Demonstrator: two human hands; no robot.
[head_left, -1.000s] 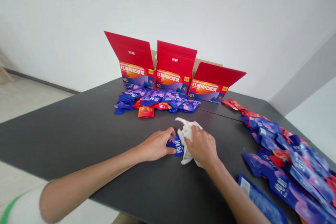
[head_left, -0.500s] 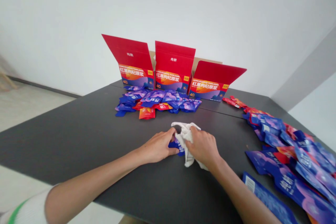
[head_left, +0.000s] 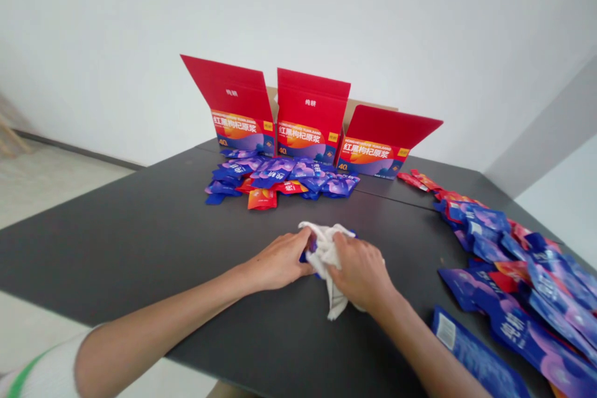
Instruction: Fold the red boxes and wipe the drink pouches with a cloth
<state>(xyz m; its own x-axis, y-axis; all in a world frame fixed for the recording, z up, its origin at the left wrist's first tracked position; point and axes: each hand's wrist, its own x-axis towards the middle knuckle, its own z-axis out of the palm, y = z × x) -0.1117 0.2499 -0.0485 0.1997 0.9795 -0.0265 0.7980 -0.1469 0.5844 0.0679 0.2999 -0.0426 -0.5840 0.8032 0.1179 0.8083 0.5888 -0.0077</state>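
Near the middle of the dark table, my left hand (head_left: 284, 259) grips the left end of a blue and purple pouch (head_left: 311, 247). My right hand (head_left: 360, 266) is closed on a crumpled white cloth (head_left: 325, 253), which lies pressed over the pouch. Most of the pouch is hidden under the cloth and my fingers; a bit of blue shows at its edges. Just beyond my hands lies a pile of blue and red pouches (head_left: 275, 173).
Three red and blue cartons (head_left: 305, 135) stand with raised flaps at the back, against the wall. Along the right side stretches a long heap of blue and red pouches (head_left: 517, 329). The table (head_left: 140, 242) has its left edge diagonal and its near edge below my arms.
The cloth has shifted a little to the left in my right hand and now covers more of the pouch. My left hand keeps its grip; the piles and cartons stay put.
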